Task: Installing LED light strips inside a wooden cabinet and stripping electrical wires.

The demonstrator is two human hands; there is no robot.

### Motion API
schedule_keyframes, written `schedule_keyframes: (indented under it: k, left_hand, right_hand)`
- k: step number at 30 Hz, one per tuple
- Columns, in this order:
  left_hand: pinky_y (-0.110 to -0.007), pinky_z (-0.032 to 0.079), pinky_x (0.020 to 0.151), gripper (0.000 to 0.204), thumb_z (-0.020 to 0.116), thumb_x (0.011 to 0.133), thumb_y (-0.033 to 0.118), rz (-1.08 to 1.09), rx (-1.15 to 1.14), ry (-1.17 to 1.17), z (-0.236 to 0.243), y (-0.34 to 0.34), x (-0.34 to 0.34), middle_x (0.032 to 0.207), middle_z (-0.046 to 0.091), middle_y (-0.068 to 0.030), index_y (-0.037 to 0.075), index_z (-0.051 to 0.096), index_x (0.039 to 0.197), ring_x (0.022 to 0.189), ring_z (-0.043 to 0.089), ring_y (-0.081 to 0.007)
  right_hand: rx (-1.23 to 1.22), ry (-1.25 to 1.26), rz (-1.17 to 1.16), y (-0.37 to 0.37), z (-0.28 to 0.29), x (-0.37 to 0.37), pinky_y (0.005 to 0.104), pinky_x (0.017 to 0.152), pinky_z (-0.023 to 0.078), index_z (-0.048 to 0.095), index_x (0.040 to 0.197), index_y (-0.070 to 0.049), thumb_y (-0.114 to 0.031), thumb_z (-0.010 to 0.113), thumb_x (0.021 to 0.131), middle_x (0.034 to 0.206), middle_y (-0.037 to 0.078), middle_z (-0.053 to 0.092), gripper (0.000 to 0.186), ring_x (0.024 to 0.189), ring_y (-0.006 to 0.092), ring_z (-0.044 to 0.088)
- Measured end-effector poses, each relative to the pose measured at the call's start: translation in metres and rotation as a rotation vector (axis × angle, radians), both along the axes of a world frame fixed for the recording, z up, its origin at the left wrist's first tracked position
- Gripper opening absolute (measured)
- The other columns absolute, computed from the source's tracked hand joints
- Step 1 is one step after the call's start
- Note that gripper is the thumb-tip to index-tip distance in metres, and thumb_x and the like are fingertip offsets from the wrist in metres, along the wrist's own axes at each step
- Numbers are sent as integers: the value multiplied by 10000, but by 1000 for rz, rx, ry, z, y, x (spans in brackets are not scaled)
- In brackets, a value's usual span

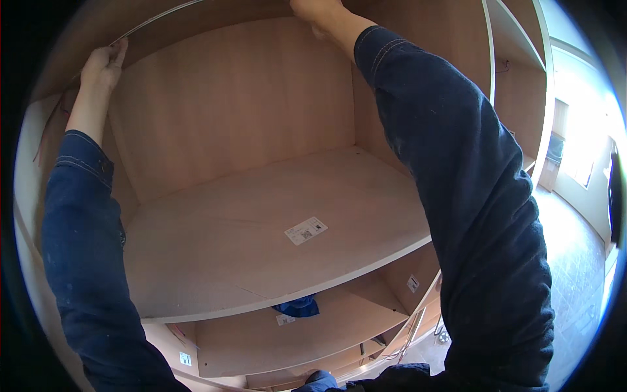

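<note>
I have both arms raised inside a light wood cabinet (pixel 228 85). My left hand (pixel 103 65) is at the upper left, its fingers closed at a thin pale strip (pixel 157 15) running along the underside of the top panel (pixel 222 10). My right hand (pixel 317 13) reaches up to the top panel near the upper middle; its fingertips are cut off by the frame's top. Below my hands lies a broad shelf (pixel 209 255) with a printed white label (pixel 305 230). Thin red wires (pixel 51 127) hang beside my left wrist.
A lower shelf (pixel 261 340) holds a dark blue cloth (pixel 297 306). A taller compartment unit (pixel 519 91) adjoins at the right, with a bright window (pixel 581 150) and tiled floor (pixel 571 248) beyond. The shelf's front edge (pixel 366 271) crosses below my arms.
</note>
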State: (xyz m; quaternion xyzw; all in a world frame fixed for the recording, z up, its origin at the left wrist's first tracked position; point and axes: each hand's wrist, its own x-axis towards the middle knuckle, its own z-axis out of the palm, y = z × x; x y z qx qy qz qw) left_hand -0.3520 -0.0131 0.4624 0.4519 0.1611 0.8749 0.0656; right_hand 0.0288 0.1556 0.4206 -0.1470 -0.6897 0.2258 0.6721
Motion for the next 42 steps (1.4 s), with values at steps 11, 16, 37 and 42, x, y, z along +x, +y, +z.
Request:
schedule_keyframes:
  k: [11,16,37,42]
  left_hand:
    - [-286,558,952,161,651,929,-6,525,-229,177,-36,-13,65,1085,701,-168,-147,681,1001,981,659,-217]
    - [-285,566,894,150,654,914,-12,513,-110,181,-26,0,24,1000,697,-158,-117,681,1017,902,659,-231]
    - [-323,517,623,493,604,838,3,631,-206,-21,-35,-3,15,1049,661,-211,-37,553,1327,855,631,-238]
    - [-321,509,602,541,603,836,9,685,-205,16,-40,-9,21,1039,655,-208,-35,510,1367,838,624,-232]
  right_hand:
    - [33,-75,-28,9,-5,6,342,801,521,611,1140,99,-135,614,936,1028,204,674,310,903,272,655]
    - [50,-84,-65,24,2,7,324,773,520,623,1111,76,-140,615,950,988,173,677,270,863,243,650]
    - [61,-116,149,37,11,5,269,755,483,649,1025,27,-172,639,941,933,100,661,217,839,166,599]
    - [59,-103,156,34,7,7,262,741,478,658,980,18,-161,641,938,899,95,657,185,804,158,596]
